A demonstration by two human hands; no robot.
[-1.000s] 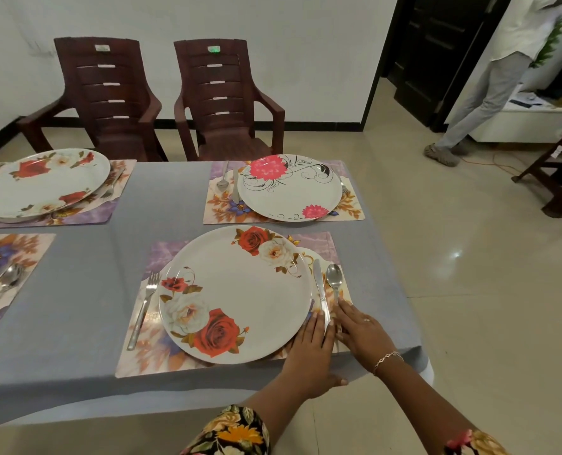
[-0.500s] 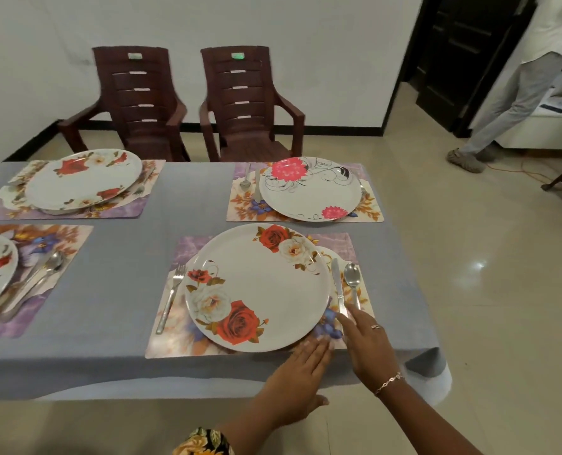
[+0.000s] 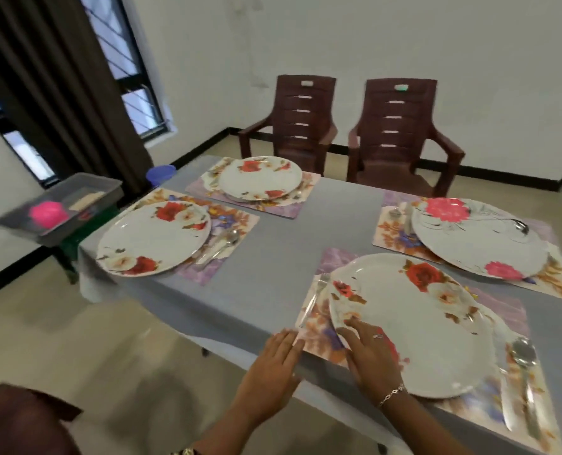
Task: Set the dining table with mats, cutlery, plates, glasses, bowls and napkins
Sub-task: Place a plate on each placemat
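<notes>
A grey-clothed table carries several floral mats, each with a white flowered plate. The nearest plate lies on a mat with a fork at its left and a spoon and knife at its right. My right hand lies flat with straight fingers over that plate's near left rim. My left hand is flat too, fingertips at the mat's near left corner by the table edge. Neither hand holds anything.
Three more set places: a plate at the left, one at the far middle, one with pink flowers at the right. Two brown chairs stand behind. A grey tray with a pink object sits at the left.
The view swung left. Both hands slid from the near mat's right side by the knife to its left corner and the plate's left rim.
</notes>
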